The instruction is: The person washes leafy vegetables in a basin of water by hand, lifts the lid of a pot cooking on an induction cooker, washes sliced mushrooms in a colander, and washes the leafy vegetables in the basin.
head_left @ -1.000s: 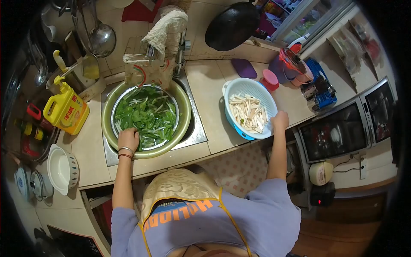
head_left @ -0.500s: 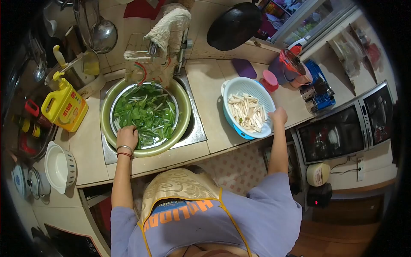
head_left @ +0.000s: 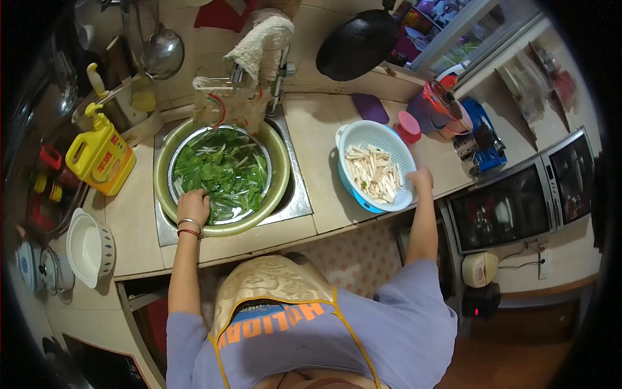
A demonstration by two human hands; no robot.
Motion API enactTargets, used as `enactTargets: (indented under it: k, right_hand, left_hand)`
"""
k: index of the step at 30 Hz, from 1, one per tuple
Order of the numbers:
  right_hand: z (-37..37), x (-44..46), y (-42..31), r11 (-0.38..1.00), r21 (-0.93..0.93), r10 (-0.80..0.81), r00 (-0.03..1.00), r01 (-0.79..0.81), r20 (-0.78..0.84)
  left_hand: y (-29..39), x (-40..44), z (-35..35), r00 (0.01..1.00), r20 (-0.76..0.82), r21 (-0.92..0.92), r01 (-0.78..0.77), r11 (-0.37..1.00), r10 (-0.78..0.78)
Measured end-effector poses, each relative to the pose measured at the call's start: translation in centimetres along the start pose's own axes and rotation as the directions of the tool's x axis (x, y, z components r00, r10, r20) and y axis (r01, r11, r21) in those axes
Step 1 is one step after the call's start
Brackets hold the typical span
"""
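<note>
Fingers of the left hand (head_left: 194, 207) are grasping the steel bowl's (head_left: 171, 165) near rim at centre-left, seemingly steadying the greens (head_left: 220, 168), while the right hand's (head_left: 422, 179) are holding the colander's (head_left: 405, 153) right edge, apparently balancing it beside the tabletop's (head_left: 317, 149) edge.

the left hand (head_left: 194, 207) touches leafy greens (head_left: 223, 170) (quite wet), the right hand (head_left: 421, 178) a light-blue colander (head_left: 399, 144).

A pale tiled surface (head_left: 313, 162) was fitted at ten o'clock with a steel sink (head_left: 298, 205). A yellow bottle (head_left: 102, 161) was placed at nine, a purple mat (head_left: 370, 109) at one; a blue basin (head_left: 365, 202), a red container (head_left: 407, 133) and a blue rack (head_left: 493, 157) were set at two.
</note>
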State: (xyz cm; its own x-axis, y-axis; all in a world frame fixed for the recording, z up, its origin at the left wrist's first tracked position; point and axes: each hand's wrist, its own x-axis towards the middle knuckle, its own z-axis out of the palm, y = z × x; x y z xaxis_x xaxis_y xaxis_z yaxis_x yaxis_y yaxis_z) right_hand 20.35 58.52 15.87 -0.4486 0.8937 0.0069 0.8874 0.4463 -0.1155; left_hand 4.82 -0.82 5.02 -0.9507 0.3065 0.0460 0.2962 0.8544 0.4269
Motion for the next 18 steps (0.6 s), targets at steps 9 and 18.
enactTargets:
  k: [9, 18]
  right_hand:
    - [-0.6, -1.3, -3.4, 0.976, 0.110, -0.127, 0.900, 0.189, -0.417]
    - [5.9, -22.3, -23.3, 0.082, 0.519, -0.997, 0.077, 0.851, 0.031]
  left_hand:
    - [2.2, -0.2, -2.2, 0.999, 0.046, 0.103, 0.014, 0.995, -0.018]
    - [1.7, 1.6, -0.8, 0.842, 0.517, 0.307, -0.017, 0.952, -0.152]
